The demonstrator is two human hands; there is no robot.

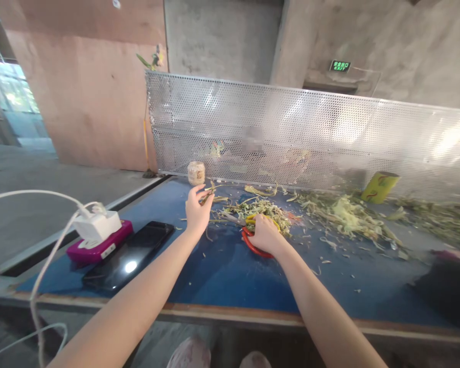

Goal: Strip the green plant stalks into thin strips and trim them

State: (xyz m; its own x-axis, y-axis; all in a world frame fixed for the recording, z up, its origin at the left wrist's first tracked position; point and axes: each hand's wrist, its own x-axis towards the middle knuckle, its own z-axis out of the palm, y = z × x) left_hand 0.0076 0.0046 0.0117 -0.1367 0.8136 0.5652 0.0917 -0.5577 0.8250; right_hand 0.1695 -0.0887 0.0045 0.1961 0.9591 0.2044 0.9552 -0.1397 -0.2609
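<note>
Head: left hand (197,210) pinches stem (207,196), right hand (266,234) grips red-handled scissors (249,244).

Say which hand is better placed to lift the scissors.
Right, likely: the right hand is closed over the scissors, while the left hand is apart, pinching a plant stem.

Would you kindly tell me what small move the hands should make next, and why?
Probably the right hand should lift the red-and-yellow-handled scissors toward the thin green stem: the left hand pinches that stem above the blue tabletop, while the right hand only rests on the scissors, lying flat beside the pile of green trimmings.
</note>
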